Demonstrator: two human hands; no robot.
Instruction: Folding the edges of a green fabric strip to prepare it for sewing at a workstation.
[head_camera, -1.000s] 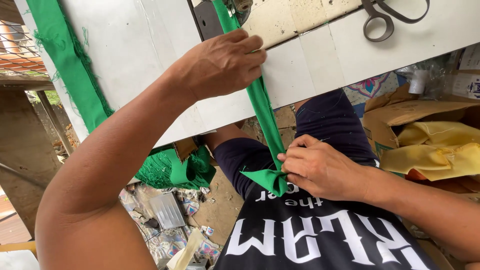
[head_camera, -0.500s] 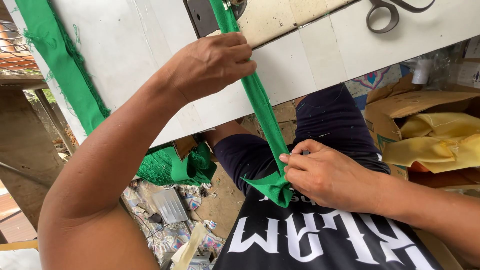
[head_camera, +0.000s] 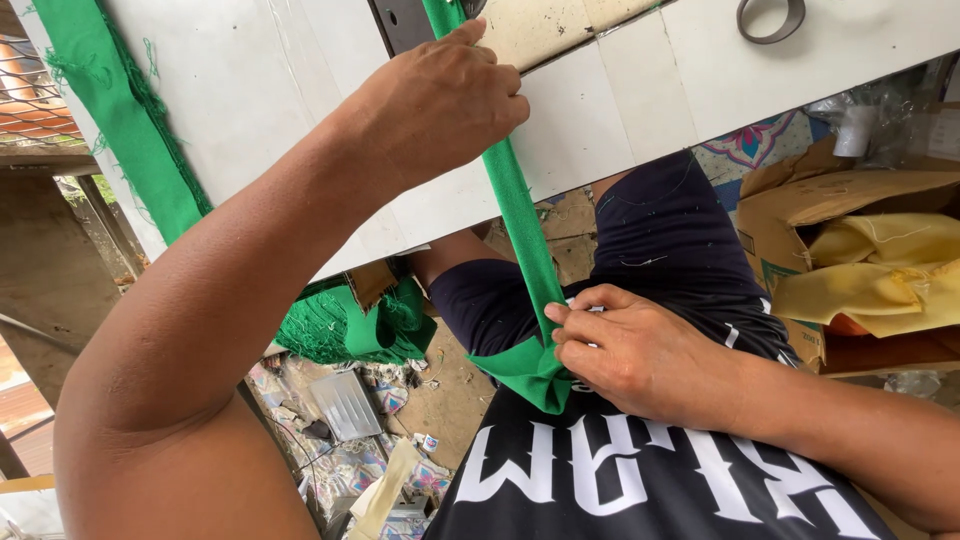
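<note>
The left hand (head_camera: 440, 110) presses the green fabric strip (head_camera: 520, 220) against the white desk (head_camera: 620, 100) edge, fingers curled over it; the right hand (head_camera: 640, 350) pinches the strip's folded lower end at the lap, beside yellow cloth (head_camera: 870, 270) in a cardboard box (head_camera: 800, 200)

Bright, even daylight; sharp focus

A white desk (head_camera: 250, 90) fills the upper view in daylight. Below it the floor (head_camera: 450, 385) looks like bare dirt or concrete, strewn with scraps. A cardboard box (head_camera: 800, 215) holding yellow cloth (head_camera: 880, 270) stands at right.
</note>
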